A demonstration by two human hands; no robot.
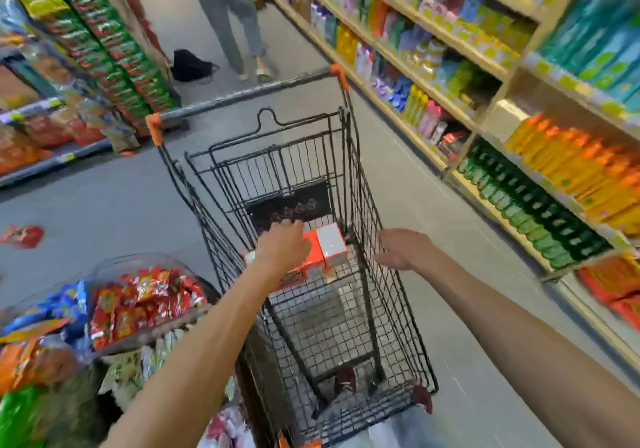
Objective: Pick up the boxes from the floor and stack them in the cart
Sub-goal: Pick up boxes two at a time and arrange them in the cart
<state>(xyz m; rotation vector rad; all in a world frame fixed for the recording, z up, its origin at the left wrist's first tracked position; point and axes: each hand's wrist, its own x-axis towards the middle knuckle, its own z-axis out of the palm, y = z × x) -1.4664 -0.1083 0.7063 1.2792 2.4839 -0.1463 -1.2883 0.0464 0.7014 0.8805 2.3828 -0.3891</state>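
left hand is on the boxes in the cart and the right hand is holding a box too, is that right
Not quite. The head view shows the right hand empty, fingers open, by the right wall of the cart. The left hand is on the boxes in it.

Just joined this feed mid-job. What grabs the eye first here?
The black wire cart with orange handle ends fills the centre of the aisle, with orange-and-white boxes inside at its handle end. The left hand lies on those boxes, while the right hand hangs open at the cart's right wall. Beyond the cart, another person stands near a black bag on the floor.
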